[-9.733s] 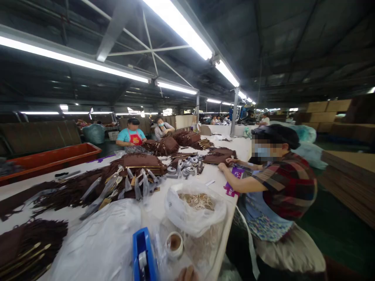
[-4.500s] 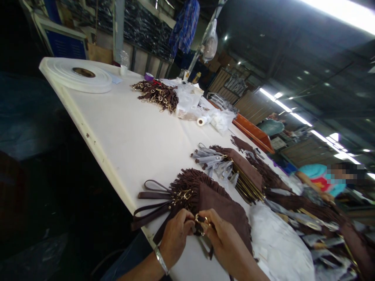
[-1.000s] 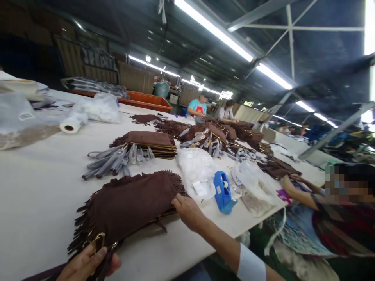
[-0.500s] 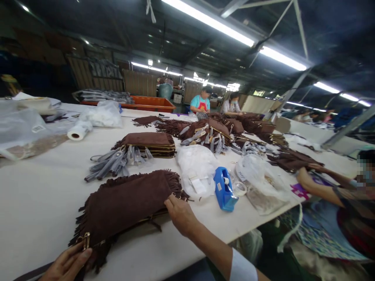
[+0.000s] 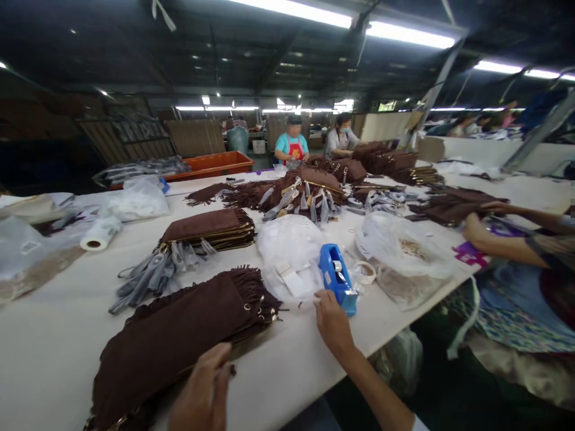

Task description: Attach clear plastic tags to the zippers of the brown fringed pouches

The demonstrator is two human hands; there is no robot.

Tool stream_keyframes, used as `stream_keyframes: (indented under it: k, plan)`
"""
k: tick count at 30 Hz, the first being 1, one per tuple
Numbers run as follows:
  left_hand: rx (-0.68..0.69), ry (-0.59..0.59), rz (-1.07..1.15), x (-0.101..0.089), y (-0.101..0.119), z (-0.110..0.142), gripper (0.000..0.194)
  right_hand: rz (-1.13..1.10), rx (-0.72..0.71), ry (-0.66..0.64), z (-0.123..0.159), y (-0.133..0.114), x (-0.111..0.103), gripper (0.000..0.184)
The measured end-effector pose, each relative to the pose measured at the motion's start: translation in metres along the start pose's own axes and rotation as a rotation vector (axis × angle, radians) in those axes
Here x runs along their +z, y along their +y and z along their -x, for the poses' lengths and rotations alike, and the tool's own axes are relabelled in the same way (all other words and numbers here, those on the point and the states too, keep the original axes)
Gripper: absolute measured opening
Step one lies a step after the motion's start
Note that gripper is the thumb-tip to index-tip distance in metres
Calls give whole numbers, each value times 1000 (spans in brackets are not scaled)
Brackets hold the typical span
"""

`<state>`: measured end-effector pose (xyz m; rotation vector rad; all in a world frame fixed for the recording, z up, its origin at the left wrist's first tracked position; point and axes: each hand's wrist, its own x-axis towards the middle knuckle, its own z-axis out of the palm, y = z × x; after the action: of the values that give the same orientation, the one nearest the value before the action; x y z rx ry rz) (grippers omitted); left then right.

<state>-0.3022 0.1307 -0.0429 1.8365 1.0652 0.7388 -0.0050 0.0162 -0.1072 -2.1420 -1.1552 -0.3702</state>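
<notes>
A dark brown fringed bag [image 5: 179, 332] lies on a stack of similar bags at the front of the table, gold rings at its right end. My left hand [image 5: 202, 392], somewhat smeared by motion, is over the bag's near edge, fingers stretched out and holding nothing I can see. Farther right, my right hand [image 5: 333, 326] reaches to the edge of a clear plastic bag of white material [image 5: 290, 245], beside a blue tape dispenser [image 5: 336, 278]. Its fingers look extended, with nothing visible in them. White paper tags [image 5: 293, 280] lie on the plastic bag.
Behind is another stack of brown bags [image 5: 204, 230] with grey-wrapped straps [image 5: 150, 272]. A tape roll [image 5: 365, 272] and another plastic bag [image 5: 399, 245] lie right of the dispenser. A co-worker's hands [image 5: 478, 230] handle brown pieces at right. A film roll [image 5: 99, 233] lies left.
My right hand has left the brown bag's right end and moved right to the plastic bag. My left hand has let go of the gold clasp at the left end and moved right.
</notes>
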Motion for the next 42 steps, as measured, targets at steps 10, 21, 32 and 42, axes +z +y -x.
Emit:
stream_keyframes:
  k: [10, 21, 32, 42]
  plan:
    - [238, -259, -309, 222, 50, -109, 20, -43, -15, -36, 28, 40, 4, 38]
    - [-93, -110, -156, 223, 23, -152, 23, 327, -173, -136, 19, 32, 42, 53]
    - [6, -193, -83, 229, 20, -130, 24, 399, -234, -191, 50, 29, 22, 40]
    - [4, -208, -18, 225, 18, -119, 23, 344, -287, -270, 33, 48, -4, 44]
